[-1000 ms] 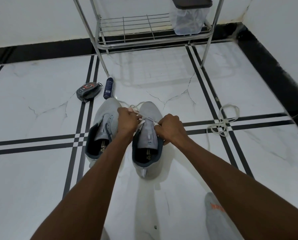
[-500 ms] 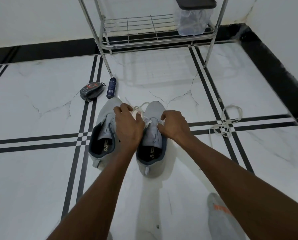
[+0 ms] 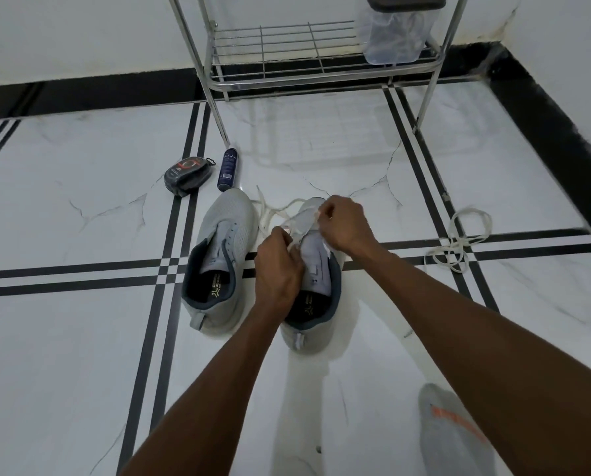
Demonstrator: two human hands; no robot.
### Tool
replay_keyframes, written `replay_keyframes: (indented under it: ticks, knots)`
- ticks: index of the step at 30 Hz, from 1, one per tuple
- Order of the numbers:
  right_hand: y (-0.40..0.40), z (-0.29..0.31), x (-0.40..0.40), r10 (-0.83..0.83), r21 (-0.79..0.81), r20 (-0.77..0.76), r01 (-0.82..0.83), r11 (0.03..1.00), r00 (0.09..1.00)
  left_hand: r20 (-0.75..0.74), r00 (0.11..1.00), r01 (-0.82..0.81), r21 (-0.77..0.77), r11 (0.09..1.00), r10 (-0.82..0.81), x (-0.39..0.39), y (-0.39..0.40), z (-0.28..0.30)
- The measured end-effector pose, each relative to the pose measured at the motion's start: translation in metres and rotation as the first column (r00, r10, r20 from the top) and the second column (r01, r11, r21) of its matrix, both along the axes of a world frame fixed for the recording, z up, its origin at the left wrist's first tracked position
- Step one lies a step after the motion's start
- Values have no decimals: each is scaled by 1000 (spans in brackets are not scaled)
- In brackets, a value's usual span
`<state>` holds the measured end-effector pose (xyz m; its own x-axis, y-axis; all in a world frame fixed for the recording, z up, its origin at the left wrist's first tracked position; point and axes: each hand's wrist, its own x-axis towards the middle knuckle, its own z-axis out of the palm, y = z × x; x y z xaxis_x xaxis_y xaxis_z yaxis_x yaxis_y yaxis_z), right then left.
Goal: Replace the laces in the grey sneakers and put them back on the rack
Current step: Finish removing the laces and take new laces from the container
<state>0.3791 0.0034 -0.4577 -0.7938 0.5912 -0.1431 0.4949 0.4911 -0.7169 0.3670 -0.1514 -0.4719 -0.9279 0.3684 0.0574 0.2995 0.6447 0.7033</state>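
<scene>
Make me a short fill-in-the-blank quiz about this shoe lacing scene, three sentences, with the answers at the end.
1. Both hands, left hand and right hand, work a white lace on the sneaker on the person's ____ side.
2. The other sneaker has ____ lace threaded in it.
3. A loose bundle of laces lies on the ____, not on the rack.

Answers: right; no; floor
</scene>
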Motion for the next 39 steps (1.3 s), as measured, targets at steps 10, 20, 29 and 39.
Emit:
replay_keyframes:
  ticks: [10, 20, 29, 39]
  knots:
    - [26, 17, 18, -266, -162, -219, 234, 959, 939, 0, 999, 38, 5, 999, -38, -3, -5, -8]
    - [-20, -9, 12, 276, 373, 210, -338, 864, 938, 78, 997, 9, 112, 994, -18, -1, -9, 0]
    - [55, 35, 25, -523, 153, -198, 553, 819, 829, 55, 998, -4, 80, 997, -1, -5, -16, -5]
    - [-32, -2, 16, 286, 172, 159, -312, 935, 945, 83, 995, 43, 113, 993, -53, -3, -9, 2]
